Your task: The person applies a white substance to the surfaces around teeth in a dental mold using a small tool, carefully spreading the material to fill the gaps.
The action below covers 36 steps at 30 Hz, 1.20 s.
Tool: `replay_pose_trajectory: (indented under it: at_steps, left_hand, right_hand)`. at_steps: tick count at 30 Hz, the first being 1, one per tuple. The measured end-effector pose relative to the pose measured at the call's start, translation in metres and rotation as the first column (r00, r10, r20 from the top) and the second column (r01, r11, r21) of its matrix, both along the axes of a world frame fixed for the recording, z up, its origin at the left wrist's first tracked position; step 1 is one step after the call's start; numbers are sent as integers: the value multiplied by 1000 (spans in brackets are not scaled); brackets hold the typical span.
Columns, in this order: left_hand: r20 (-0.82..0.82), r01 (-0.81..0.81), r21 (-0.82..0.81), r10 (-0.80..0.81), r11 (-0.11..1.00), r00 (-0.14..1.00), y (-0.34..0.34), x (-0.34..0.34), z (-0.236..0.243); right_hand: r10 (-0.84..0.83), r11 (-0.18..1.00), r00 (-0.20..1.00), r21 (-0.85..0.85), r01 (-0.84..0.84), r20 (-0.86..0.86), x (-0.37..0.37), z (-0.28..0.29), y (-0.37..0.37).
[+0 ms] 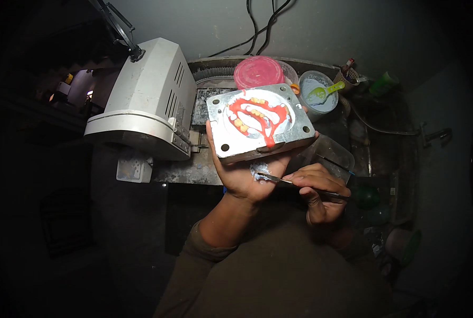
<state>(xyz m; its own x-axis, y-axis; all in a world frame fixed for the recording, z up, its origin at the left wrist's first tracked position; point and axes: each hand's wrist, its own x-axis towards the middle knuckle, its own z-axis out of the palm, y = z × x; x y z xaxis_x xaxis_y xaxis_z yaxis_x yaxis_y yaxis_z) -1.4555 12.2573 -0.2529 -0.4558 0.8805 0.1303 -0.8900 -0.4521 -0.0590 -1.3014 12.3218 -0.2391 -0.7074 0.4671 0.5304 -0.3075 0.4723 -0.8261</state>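
Observation:
My left hand (244, 183) holds up a metal flask (220, 114) with round corner holes. Set in the flask's white plaster face (265, 132) are red wax rims (270, 140) with yellowish tooth shapes (241, 124). On the bare palm of that hand, just below the flask, lies a bluish-white lumpy smear (258, 169). My right hand (321, 193) grips a thin metal spatula (281, 180) with a dark handle, its tip at the smear.
A white machine (130, 90) fills the bench's left. Behind the flask stand a pink-lidded tub (257, 71), a container of pale powder (313, 87) with a green scoop (318, 95), and a tool holder (351, 77). A plastic tray (337, 151), hose and tap (435, 135) are rightward.

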Motion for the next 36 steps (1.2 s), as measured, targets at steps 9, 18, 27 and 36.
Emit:
replay_pose_trajectory:
  at_steps: [9,18,27,36]
  left_hand:
    - [12,0,20,-1,1000,1000,-1,-2,3]
    - [24,3,-47,-2,999,1000,-1,-3,-1]
    - [-3,-18,-144,17,989,1000,-7,5,-18]
    - [52,-33,-107,38,994,998,-12,-3,-21]
  right_hand:
    - [29,823,999,566,-44,36,10,-3,-3]
    - [18,807,1000,590,-4,-18,18,-11,-5]
    - [-72,958,996,273,85,-58,-2,-4,-14]
    - [-73,973,997,216,76,-22,1,-6,-19]
